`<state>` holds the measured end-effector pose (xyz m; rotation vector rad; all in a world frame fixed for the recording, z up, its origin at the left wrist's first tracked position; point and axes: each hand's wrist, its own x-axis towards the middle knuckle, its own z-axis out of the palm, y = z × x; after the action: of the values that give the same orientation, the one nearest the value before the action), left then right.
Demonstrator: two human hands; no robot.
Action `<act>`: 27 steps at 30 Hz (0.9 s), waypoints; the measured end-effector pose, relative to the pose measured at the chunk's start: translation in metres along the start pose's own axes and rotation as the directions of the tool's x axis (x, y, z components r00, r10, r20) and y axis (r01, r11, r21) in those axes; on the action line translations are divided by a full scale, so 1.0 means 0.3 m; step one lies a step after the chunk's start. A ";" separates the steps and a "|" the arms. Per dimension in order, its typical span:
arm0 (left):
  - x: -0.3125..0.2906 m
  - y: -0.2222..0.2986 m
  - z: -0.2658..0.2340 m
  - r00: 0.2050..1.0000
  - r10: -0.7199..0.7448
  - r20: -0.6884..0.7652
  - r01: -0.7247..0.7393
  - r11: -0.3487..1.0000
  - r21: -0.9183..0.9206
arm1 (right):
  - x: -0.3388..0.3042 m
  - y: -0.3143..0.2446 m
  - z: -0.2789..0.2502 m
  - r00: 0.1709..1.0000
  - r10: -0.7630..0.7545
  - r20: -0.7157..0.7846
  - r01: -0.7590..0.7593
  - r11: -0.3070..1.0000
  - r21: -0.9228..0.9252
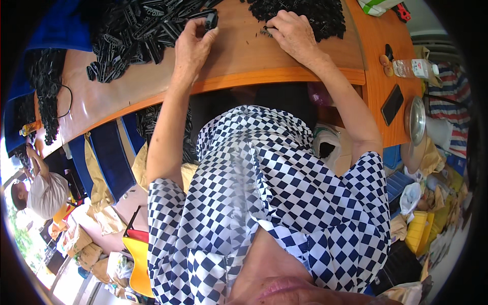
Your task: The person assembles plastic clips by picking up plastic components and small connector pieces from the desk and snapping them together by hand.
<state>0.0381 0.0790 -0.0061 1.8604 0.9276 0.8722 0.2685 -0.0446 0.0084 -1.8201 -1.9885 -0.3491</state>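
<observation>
My left hand (pixel 195 44) is closed on a black plastic piece (pixel 211 21), held upright between thumb and fingers above the wooden table (pixel 239 53). Beside it spreads a heap of long black plastic pieces (pixel 137 38) with pale markings. My right hand (pixel 296 36) is closed in a pinch at the near left edge of a pile of small black parts (pixel 317 18). A tiny dark part (pixel 267 28) shows at its fingertips, too small to name. A few dark bits lie on the tabletop between my hands.
On the right are a clear bottle (pixel 416 68) lying down, a dark phone (pixel 392 104) and a round metal dish (pixel 417 121). More black pieces (pixel 46 91) cover the table's left end. A co-worker (pixel 46 195) sits at far left, near a yellow chair (pixel 140 267).
</observation>
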 end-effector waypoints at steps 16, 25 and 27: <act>-0.158 0.040 0.000 0.893 -0.200 0.404 0.428 0.096 -0.899 | 0.059 -0.225 0.015 0.965 0.104 -0.241 0.029 0.871 0.490; -0.174 0.075 0.017 0.917 -0.198 0.347 0.376 0.131 -0.917 | 0.058 -0.304 0.018 0.899 -0.114 -0.422 0.262 0.914 0.310; -0.177 0.084 0.020 0.915 -0.207 0.346 0.378 0.145 -0.914 | 0.059 -0.305 0.026 0.897 -0.110 -0.428 0.263 0.911 0.318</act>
<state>0.0240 0.0226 0.0036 0.5109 0.3684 0.7519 0.1762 -0.0357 0.0185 -1.2099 -1.7944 -0.3467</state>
